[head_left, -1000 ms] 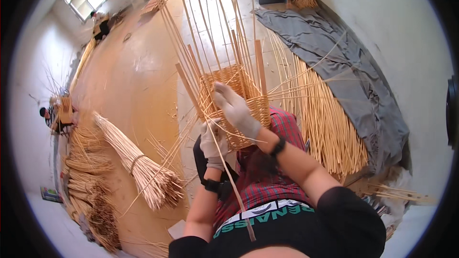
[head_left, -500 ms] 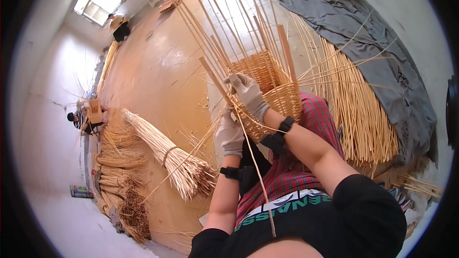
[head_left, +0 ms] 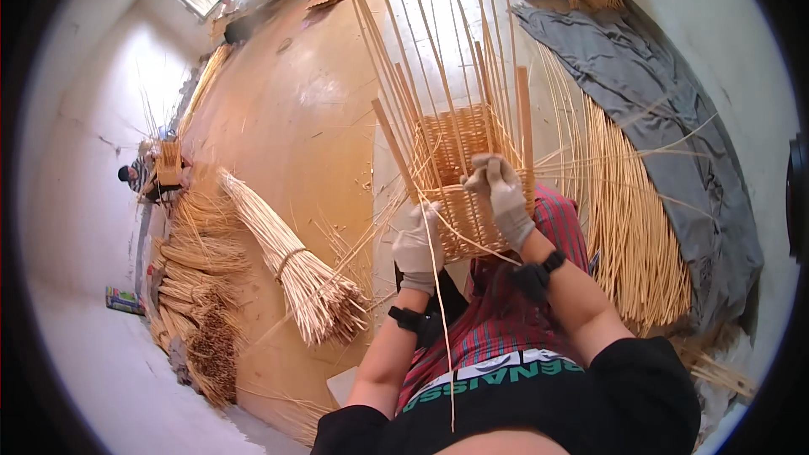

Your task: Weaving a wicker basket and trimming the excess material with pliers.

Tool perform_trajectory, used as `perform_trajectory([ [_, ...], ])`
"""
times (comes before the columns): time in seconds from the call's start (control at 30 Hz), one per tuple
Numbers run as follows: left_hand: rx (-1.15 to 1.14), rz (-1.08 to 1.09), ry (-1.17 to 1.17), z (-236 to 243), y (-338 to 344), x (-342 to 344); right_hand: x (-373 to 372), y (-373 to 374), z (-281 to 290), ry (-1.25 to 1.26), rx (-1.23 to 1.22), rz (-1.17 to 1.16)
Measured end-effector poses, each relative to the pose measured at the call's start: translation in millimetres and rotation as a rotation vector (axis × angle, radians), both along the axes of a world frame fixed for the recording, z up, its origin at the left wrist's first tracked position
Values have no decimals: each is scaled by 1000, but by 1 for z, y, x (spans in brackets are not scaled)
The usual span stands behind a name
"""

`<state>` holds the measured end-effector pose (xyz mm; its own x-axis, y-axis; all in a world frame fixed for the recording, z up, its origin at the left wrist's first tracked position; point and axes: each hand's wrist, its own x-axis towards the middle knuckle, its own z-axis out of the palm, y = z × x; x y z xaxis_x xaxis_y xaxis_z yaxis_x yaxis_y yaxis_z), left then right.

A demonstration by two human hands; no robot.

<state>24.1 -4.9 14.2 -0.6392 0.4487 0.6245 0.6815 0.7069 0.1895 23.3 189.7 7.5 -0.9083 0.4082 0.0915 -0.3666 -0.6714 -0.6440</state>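
A half-woven wicker basket [head_left: 455, 139] rests in my lap, with tall thin stakes and several thicker wooden posts [head_left: 388, 131] standing up from it. My left hand [head_left: 415, 238], in a pale glove, is closed on a weaving strand at the basket's near left corner; the strand hangs down over my dark shirt [head_left: 522, 392]. My right hand [head_left: 506, 194], also gloved, is closed at the near rim toward the right, its fingertips pinched on one of the upright stakes or a strand beside it; which one I cannot tell. Long loose strands stick out to both sides.
A tied bundle of pale rods [head_left: 295, 270] and heaps of cane [head_left: 202, 286] lie at left. More rods [head_left: 632, 227] lie at right beside a grey cloth [head_left: 674, 143] along the wall. Another person [head_left: 139, 173] sits by the left wall with basketwork.
My right hand has moved from the basket's left part to the right along the near rim, its flattened fingers now curled. My left hand stays at the left corner.
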Motion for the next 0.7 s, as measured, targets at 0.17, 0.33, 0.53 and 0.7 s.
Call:
perform_trajectory([
  [0.17, 528, -164, -839, 6, 45, -39, 29, 18, -24, -336, 376, -22],
  [0.33, 738, -189, -862, -16, 61, -44, -42, -2, 73, -98, 1762, -586],
  [0.53, 460, 111, -540, 11, 68, -26, 30, 47, 20, -233, 714, -391],
  [0.7, -2, -70, -265, 15, 100, 9, 45, 56, 47, -225, 1434, -600],
])
